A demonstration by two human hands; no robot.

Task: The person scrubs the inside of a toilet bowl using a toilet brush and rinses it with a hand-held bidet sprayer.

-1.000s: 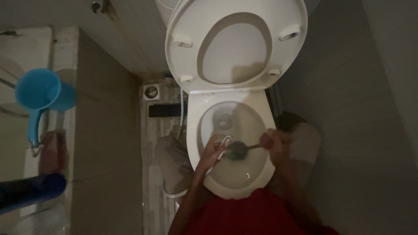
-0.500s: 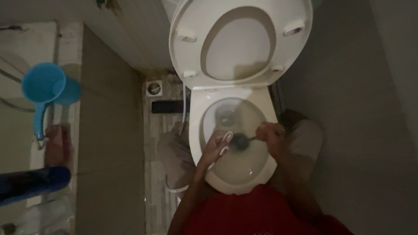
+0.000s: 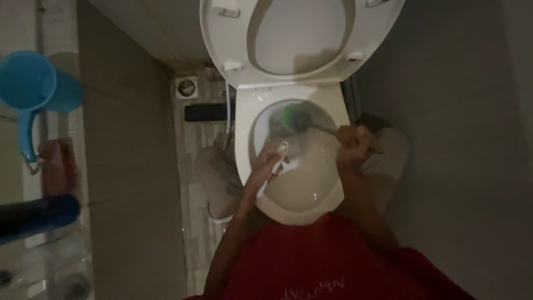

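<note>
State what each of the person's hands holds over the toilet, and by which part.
The right hand grips a toilet brush by its handle, head in the bowl. The left hand holds a white spray nozzle; the exact grip is unclear.

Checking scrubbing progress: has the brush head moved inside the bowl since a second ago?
Yes. The brush head moved from the bowl's middle toward the back, near the drain.

At the near left edge lies a dark blue cylindrical container (image 3: 34, 218), perhaps a bottle, on its side on the pale ledge (image 3: 61, 128). No labels, signs or screens are legible in the dim light.
</note>
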